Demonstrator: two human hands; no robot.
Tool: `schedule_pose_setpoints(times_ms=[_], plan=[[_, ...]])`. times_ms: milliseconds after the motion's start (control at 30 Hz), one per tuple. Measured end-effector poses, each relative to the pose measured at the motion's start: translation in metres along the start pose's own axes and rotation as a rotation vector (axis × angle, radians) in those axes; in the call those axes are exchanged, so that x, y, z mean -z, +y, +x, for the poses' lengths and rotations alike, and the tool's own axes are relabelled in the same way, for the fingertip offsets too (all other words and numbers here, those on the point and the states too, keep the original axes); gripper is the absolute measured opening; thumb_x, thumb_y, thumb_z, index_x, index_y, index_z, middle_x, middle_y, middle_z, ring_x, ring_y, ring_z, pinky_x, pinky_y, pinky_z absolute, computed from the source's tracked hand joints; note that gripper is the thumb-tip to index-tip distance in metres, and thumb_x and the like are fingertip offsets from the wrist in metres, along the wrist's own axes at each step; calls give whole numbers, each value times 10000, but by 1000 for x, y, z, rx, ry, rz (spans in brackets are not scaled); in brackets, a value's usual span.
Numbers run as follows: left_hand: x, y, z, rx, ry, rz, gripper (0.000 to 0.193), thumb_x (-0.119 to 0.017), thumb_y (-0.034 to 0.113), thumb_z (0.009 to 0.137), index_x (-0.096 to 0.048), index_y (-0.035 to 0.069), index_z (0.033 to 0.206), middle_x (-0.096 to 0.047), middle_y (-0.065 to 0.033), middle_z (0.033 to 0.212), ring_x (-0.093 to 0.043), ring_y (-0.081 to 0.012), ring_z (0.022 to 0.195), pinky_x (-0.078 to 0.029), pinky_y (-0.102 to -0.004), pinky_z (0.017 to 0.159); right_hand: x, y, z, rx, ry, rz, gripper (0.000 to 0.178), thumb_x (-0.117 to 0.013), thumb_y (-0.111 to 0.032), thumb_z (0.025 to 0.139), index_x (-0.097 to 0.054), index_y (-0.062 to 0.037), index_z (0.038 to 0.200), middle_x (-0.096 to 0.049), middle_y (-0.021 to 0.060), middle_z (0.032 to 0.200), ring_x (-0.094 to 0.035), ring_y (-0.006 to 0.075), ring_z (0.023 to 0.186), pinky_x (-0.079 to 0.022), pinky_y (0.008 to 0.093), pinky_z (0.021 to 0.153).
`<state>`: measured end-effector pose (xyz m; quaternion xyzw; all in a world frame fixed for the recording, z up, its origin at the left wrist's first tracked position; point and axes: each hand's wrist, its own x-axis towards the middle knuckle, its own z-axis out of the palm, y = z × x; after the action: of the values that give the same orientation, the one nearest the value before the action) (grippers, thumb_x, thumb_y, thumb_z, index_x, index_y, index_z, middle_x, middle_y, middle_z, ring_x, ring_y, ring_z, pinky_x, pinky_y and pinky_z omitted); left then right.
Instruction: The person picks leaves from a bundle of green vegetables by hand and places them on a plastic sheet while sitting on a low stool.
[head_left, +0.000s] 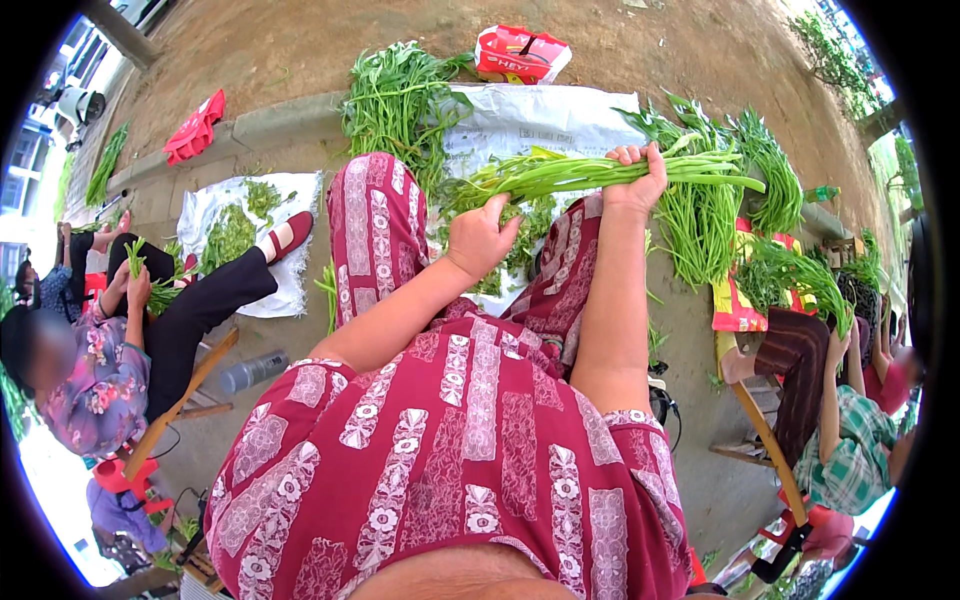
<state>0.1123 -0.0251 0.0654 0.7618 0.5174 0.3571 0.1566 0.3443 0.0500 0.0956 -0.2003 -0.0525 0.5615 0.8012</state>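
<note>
My right hand [637,180] is wrapped round the stems of a bunch of water spinach [560,176], raised crosswise above my knees. The cut stem ends stick out to its right, and the leafy end points left. My left hand [480,238] is closed just below the leafy end, thumb up against the greens. Whether anything is inside its curled fingers is hidden. Beneath, between my knees, loose leaves [538,222] lie on a white plastic sheet [500,112]. A large leafy heap [395,105] rests beyond my left knee, and long-stemmed greens [700,225] lie to the right.
A red-and-white bag [522,54] stands behind the sheet. Co-workers holding greens sit at left [80,370] and right [850,440]. Near the left one are another leaf-covered white sheet [295,275] and a clear bottle [252,372]. A low kerb [285,118] crosses behind.
</note>
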Motion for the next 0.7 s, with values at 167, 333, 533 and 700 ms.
schedule_pose_setpoints(times_ms=[167,333,533,700], plan=[[-10,-4,16,-4,16,72,296,-666,340,726,-623,62,818,-594,-116,591,-598,-264,552,-462,-364,511,-5,3,-3,11,4,-48,220,-534,-214,817,-418,-106,665,-421,20,587,-398,152,520,-366,336,591],[-20,-16,23,-34,63,21,156,-651,231,739,-615,80,761,-594,-115,618,-589,-282,562,-462,-371,518,-6,3,-2,25,6,-66,217,-532,-209,817,-414,-108,665,-422,20,581,-400,154,515,-367,341,594],[0,-9,19,-138,29,-103,69,-616,117,747,-595,51,756,-588,-131,663,-582,-295,608,-458,-359,543,1,-3,1,37,47,-37,223,-550,-212,801,-411,-108,662,-422,14,578,-401,154,514,-364,338,595],[2,-16,16,-62,3,-457,77,-595,62,741,-592,4,791,-586,-96,679,-564,-205,594,-444,-292,554,-5,-3,1,42,75,-55,215,-530,-204,809,-406,-112,659,-419,11,575,-398,152,510,-362,340,590]])
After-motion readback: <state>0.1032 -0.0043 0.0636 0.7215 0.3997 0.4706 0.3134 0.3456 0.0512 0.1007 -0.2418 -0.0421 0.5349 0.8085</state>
